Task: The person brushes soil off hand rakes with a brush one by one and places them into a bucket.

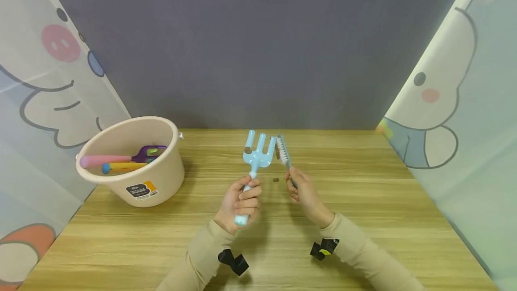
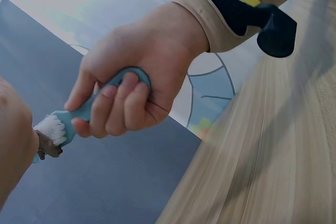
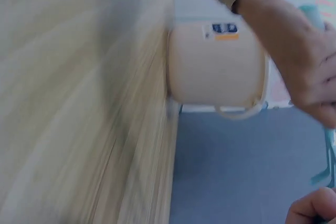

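My left hand (image 1: 244, 200) grips the handle of a light blue toy garden fork (image 1: 258, 158), held above the table with its three tines pointing away. In my right hand (image 1: 306, 192) is a small blue brush (image 1: 284, 151), its white bristles up against the fork's right tine. A brown clump (image 1: 247, 150) sticks at the base of the left tine. Another brown lump (image 2: 49, 145) shows by the bristles in the left wrist view, where my right fingers curl round the brush handle. The right wrist view shows the fork only partly, at its right edge.
A cream bucket (image 1: 165, 183) stands at the left of the wooden table (image 1: 347, 255), with pink, yellow and purple tools inside. A small brown crumb (image 1: 276, 179) appears below the fork, between the hands. A grey panel (image 1: 258, 48) rises behind, with cartoon-printed sheets on both sides.
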The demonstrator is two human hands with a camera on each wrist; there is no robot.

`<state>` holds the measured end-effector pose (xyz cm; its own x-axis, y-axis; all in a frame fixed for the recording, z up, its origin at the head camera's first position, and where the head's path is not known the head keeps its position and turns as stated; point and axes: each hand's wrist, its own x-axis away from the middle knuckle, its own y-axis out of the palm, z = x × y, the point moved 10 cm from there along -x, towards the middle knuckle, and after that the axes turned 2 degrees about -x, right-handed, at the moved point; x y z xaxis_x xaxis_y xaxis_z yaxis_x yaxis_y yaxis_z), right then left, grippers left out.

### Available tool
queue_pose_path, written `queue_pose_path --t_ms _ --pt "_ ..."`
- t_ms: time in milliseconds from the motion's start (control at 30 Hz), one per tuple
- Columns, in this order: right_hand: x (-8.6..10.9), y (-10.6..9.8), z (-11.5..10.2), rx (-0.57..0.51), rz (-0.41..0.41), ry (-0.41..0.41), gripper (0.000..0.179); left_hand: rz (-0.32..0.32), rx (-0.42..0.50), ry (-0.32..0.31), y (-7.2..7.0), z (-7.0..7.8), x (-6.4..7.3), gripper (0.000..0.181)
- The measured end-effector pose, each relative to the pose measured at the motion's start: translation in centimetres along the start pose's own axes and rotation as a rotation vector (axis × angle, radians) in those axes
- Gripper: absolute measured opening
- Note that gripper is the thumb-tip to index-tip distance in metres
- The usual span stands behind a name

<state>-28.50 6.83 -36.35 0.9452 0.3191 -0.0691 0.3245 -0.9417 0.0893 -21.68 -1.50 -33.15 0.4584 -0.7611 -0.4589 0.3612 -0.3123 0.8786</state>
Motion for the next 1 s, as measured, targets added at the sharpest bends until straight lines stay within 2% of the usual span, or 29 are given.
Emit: queue_pose_path --t_ms 367,633,1000 --pt "1.2 3.2 0.3 -0.134 -0.148 0.094 0.037 0.002 -0.040 0.054 -0.2 0.7 -0.2 0.024" --pt "1.7 3.9 0.3 -0.089 -0.212 0.050 0.035 0.005 -0.045 0.078 0.0 1.3 -0.1 0.024" --pt "1.8 2.3 1.3 -0.056 -0.165 0.079 0.034 0.015 -0.038 0.084 -0.3 1.8 0.2 0.025"
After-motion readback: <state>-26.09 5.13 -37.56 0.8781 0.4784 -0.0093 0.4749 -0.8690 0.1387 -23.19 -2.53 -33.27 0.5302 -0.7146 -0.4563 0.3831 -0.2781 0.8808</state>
